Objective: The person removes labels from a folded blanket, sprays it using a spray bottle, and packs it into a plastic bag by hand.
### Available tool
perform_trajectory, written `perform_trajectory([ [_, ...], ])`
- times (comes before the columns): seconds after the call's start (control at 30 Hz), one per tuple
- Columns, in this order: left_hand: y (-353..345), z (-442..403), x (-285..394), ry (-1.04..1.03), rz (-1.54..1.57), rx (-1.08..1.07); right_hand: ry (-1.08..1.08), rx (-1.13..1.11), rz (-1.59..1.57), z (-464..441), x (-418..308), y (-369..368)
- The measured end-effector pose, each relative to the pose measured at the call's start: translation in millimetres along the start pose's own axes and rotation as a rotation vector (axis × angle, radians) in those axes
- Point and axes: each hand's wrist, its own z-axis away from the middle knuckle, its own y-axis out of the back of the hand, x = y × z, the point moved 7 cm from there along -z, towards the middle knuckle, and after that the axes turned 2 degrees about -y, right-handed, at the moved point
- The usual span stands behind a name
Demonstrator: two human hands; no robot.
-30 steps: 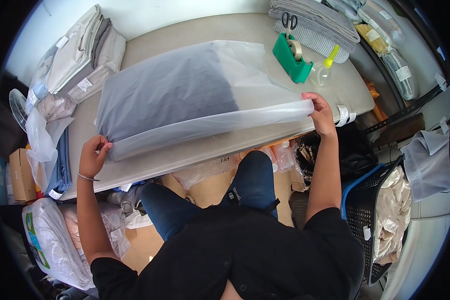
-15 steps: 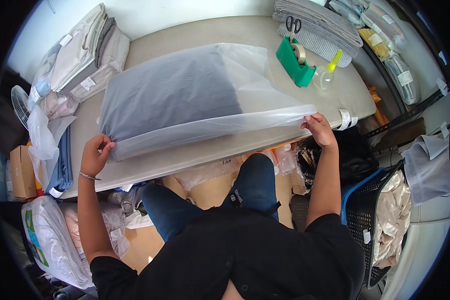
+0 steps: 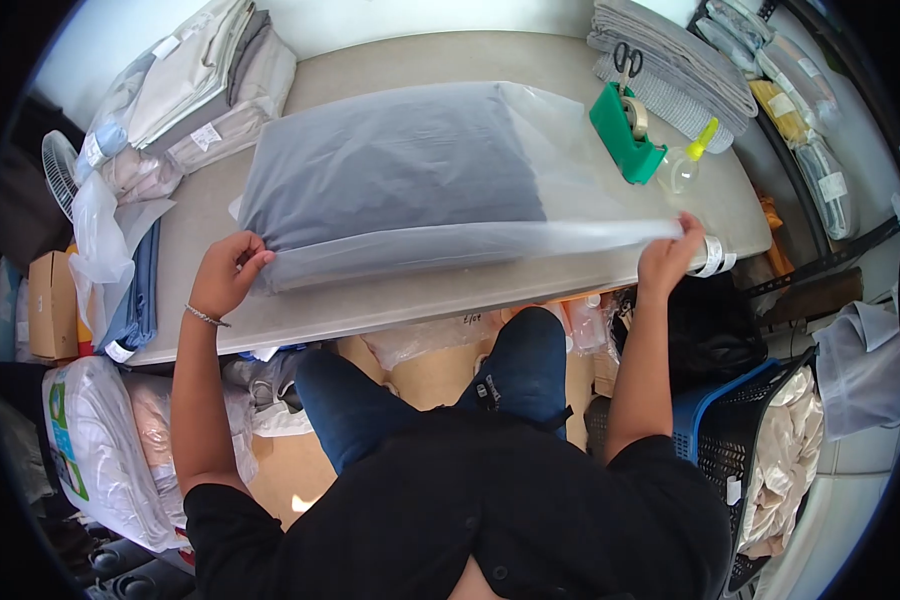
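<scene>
A translucent plastic bag (image 3: 560, 130) lies on the table with folded dark grey fabric (image 3: 400, 160) inside it. The fabric fills the left and middle of the bag, while the right part is loose film. At the bag's near left corner, my left hand (image 3: 232, 270) pinches the plastic. My right hand (image 3: 668, 258) grips the right end of the near edge and holds it drawn out in a narrow folded strip. Between both hands this strip runs along the near side of the fabric.
On the table (image 3: 420, 58) stand a green tape dispenser (image 3: 625, 135), with scissors (image 3: 627, 62) upright at it, and a spray bottle (image 3: 682, 168). Folded fabric stacks (image 3: 185, 85) sit at the back left. A black basket (image 3: 745, 450) of cloth stands below right.
My right hand has moved right, pulling the near edge of the bag straighter into a narrower strip. My left hand keeps its pinch at the left corner. The whole view has shifted slightly.
</scene>
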Motion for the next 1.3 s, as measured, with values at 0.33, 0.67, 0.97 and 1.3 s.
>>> perform_trajectory([
  [0.33, 3, -1, -2, -0.049, -0.003, 0.025, 0.714, -0.376, -0.233, 22, -242, -4],
  [0.67, 1, 1, -6, -0.041, 0.023, 0.007, 0.626, -1.117, -0.068, 53, -206, -74],
  [0.97, 2, 0, -1, -0.033, 0.033, 0.003, 0.617, -1.125, -0.045, 50, -191, -95],
  [1.3, 2, -1, -1, -0.014, -0.004, -0.006, 0.564, -1.176, -0.102, 46, -187, -101],
])
